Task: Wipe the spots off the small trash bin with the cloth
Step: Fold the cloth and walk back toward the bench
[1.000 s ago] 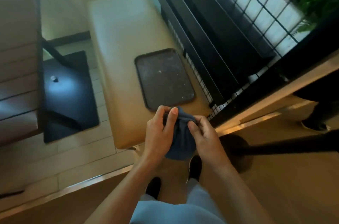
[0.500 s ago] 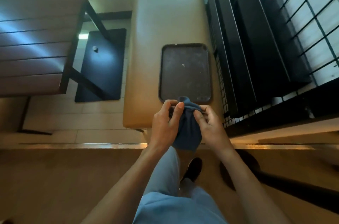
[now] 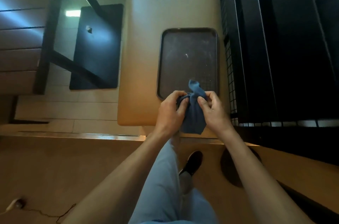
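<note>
The left hand [image 3: 169, 112] pinched one side of the crumpled blue cloth [image 3: 194, 113], fingers closed on it; at its 3 o'clock the right hand [image 3: 212, 110] gripped the other side. Both hovered at 6 o'clock of the dark rectangular plastic tray [image 3: 189, 60] on the tan padded surface [image 3: 165, 13]. No small trash bin showed; the cloth seemed still being readied, and finding the bin comes next.

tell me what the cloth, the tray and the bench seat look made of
Cloth: soft blue fabric, matte; it bunches and drapes between both hands. Tray: probably hard dark plastic, scuffed, with a raised moulded rim. Bench seat: likely padded vinyl or leather, smooth with rounded edges.
</note>
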`<state>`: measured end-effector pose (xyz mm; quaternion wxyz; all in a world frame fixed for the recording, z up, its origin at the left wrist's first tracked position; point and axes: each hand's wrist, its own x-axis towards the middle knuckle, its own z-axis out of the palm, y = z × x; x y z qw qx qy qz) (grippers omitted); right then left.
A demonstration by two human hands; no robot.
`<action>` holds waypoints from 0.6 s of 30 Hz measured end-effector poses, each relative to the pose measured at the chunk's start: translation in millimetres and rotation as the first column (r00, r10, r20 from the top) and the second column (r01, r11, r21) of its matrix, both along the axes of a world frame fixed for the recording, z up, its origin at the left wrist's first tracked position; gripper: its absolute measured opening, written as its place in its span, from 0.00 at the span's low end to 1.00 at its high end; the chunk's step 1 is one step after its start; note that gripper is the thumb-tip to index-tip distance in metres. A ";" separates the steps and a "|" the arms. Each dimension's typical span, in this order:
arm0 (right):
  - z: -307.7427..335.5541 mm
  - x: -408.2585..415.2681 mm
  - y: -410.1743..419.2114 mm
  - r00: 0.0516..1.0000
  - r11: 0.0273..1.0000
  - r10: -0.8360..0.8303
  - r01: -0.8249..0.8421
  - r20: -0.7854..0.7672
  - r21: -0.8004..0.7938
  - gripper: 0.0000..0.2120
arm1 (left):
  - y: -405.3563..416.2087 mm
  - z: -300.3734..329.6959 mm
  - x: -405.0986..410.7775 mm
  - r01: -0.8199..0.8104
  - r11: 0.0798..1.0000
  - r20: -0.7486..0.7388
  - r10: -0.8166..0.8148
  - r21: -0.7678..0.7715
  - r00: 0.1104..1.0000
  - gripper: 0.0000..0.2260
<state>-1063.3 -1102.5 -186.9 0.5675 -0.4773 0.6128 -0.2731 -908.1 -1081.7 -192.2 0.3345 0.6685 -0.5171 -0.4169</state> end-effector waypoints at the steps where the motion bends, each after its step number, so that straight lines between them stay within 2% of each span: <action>1: -9.4 1.1 -12.1 1.000 1.000 0.000 0.000 0.004 0.011 0.05 | -11.5 -9.6 1.1 -0.002 1.000 -0.005 0.002 0.010 1.000 0.07; 10: -88.2 18.6 -111.7 0.998 0.990 0.054 -0.050 -0.033 0.133 0.12 | -108.9 -98.4 16.3 -0.039 0.996 0.079 0.033 0.081 0.996 0.06; 18: -153.8 29.9 -171.3 0.985 0.962 0.164 -0.149 -0.048 0.229 0.19 | -169.6 -160.5 30.2 -0.016 0.983 0.153 -0.012 0.181 0.988 0.08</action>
